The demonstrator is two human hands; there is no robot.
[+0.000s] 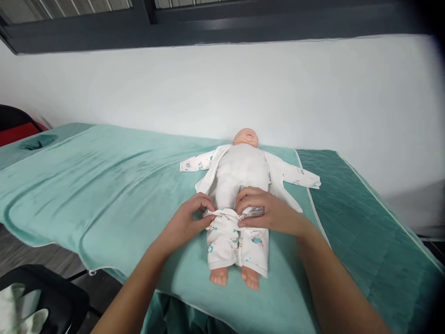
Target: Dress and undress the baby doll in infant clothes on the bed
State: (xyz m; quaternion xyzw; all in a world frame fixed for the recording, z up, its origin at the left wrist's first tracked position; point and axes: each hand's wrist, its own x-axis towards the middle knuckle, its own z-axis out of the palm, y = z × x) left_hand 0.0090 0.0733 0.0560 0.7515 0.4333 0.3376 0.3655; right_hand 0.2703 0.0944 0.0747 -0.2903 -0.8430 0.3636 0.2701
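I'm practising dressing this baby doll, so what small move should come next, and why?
Probably slide the bunched waistband of the white printed trousers a little higher up the pale baby doll: the left hand and right hand both pinch it at the hips, and the legs are already covered.

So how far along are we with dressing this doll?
Done: the printed trousers cover both legs, with the bare feet out of the cuffs. In hand: the left hand and right hand both pinch the waistband at the hips of the doll, apparently settling it. Left: the matching top lies open under the doll, its sleeves spread flat on the green towel. The torso is uncovered, so the top looks yet to be closed.
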